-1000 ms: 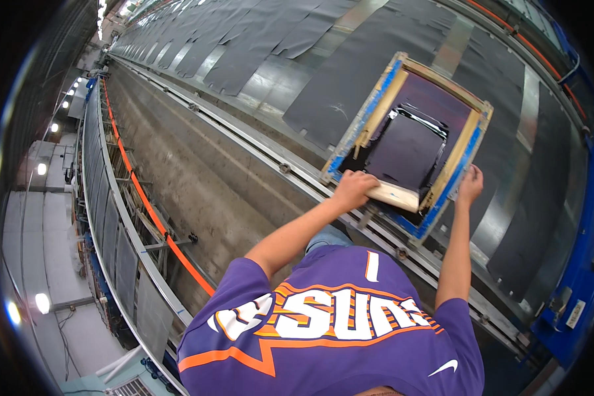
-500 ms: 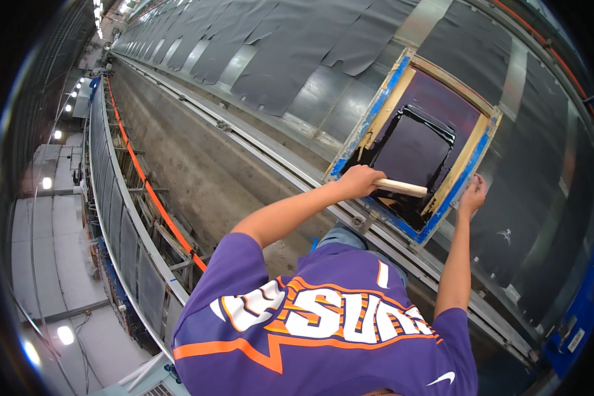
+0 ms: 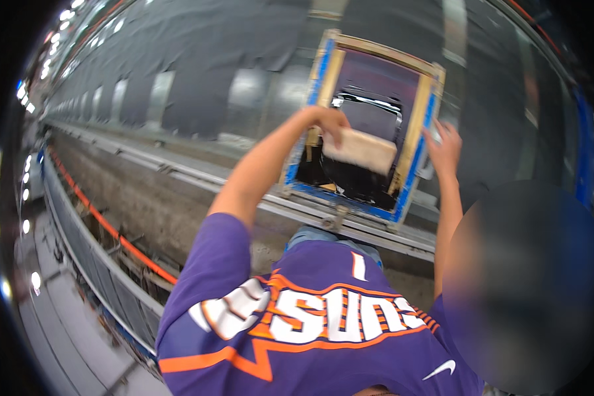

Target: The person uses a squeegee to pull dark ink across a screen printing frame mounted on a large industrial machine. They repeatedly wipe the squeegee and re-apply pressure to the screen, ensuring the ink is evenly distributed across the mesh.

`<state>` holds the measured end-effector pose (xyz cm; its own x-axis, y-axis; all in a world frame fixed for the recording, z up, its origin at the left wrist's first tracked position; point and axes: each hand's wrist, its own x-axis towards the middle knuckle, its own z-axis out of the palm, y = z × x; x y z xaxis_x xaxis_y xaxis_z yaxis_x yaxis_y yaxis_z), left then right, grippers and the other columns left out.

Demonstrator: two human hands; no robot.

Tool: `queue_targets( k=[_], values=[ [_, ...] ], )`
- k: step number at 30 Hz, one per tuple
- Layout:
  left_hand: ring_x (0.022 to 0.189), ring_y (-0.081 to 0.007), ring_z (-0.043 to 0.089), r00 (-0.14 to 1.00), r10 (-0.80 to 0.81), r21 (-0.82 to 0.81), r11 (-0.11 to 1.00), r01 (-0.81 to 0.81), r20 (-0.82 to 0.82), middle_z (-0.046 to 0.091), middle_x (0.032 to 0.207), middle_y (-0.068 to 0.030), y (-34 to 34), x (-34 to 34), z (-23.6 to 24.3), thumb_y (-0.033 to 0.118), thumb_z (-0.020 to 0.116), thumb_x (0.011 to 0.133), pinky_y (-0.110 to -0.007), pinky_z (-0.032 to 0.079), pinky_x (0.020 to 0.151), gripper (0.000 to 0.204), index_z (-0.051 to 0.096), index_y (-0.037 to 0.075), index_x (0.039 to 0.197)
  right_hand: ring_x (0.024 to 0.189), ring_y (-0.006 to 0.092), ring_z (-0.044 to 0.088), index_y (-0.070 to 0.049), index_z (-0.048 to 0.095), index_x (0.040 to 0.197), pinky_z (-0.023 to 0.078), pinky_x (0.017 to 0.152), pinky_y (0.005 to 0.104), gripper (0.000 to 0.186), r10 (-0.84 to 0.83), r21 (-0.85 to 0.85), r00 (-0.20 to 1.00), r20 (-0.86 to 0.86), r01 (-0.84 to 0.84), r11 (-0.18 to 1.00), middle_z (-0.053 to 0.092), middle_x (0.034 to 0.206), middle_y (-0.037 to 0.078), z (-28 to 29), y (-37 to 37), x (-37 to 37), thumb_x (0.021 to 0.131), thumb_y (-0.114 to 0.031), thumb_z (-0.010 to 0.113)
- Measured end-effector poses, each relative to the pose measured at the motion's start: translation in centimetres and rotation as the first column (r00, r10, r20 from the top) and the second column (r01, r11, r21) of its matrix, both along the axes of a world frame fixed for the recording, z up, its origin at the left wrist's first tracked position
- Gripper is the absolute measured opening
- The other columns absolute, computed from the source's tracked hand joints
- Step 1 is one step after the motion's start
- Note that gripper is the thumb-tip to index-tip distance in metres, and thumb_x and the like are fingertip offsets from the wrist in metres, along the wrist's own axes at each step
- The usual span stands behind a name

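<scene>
My left hand (image 3: pixel 329 121) is closed on the left end of a wooden squeegee (image 3: pixel 361 151), which is blurred by motion. The squeegee is tilted above the lower half of a screen printing frame (image 3: pixel 410 132), a wooden frame edged with blue tape. Glossy black ink (image 3: pixel 350 181) covers the lower part of the mesh (image 3: pixel 376 68), and a wet line of it runs around a darker rectangle. At the frame's right edge is my right hand (image 3: pixel 444 146), its fingers apart and nothing visible in them. Whether its thumb presses on the frame is unclear.
The frame lies on a long table covered with dark sheets (image 3: pixel 198 99). A metal rail (image 3: pixel 231 187) runs along the table's near edge, in front of my body. An orange strip (image 3: pixel 112 228) and grey panels are at left. A round blurred patch hides the lower right.
My left hand has raised and turned the squeegee, so its broad face now shows over the mesh. My right hand's fingers have spread. The whole view has swung round.
</scene>
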<state>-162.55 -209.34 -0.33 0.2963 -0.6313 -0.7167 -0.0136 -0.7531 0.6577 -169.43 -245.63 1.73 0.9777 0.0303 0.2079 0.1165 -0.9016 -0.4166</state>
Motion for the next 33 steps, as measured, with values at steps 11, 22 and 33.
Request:
queue_targets(
  k=[11, 22, 33],
  values=[
    [0.102, -0.0323, 0.066, 0.468, 0.314, -0.265, 0.949, -0.168, 0.826, 0.073, 0.106, -0.0096, -2.4, -3.1, -0.7, 0.000, 0.074, 0.069, -0.043, 0.052, 0.093, 0.040, 0.077, 0.011, 0.107, 0.110, 0.0356, 0.063, -0.004, 0.072, 0.111, 0.051, 0.098, 0.0416, 0.044, 0.130, 0.221, 0.972, -0.195, -0.086, 0.972, 0.069, 0.111, 0.016, -3.0, 7.6, -0.8, 0.068, -0.002, 0.079],
    [0.108, -0.0301, 0.068, 0.708, 0.319, -0.160, 0.946, -0.284, 0.630, 0.072, 0.120, -0.0077, -0.3, -12.4, 3.2, -0.005, 0.069, 0.073, -0.038, 0.053, 0.097, 0.048, 0.076, 0.017, 0.115, 0.103, 0.0333, 0.061, -0.003, 0.069, 0.102, 0.050, 0.093, 0.0422, 0.029, 0.281, 0.323, 0.934, -0.221, -0.202, 0.925, 0.066, 0.104, 0.014, -0.5, 8.6, -10.4, 0.073, 0.000, 0.072],
    [0.093, -0.0305, 0.071, 0.584, 0.299, -0.156, 0.946, -0.284, 0.755, 0.074, 0.101, -0.0107, -3.6, -1.1, 2.9, 0.001, 0.074, 0.071, -0.039, 0.054, 0.084, 0.043, 0.077, 0.016, 0.111, 0.100, 0.0345, 0.064, -0.007, 0.074, 0.096, 0.053, 0.090, 0.0452, 0.020, 0.053, 0.198, 0.997, -0.061, -0.040, 0.979, 0.068, 0.096, 0.014, -3.8, 8.2, 0.5, 0.076, -0.009, 0.073]
  ],
)
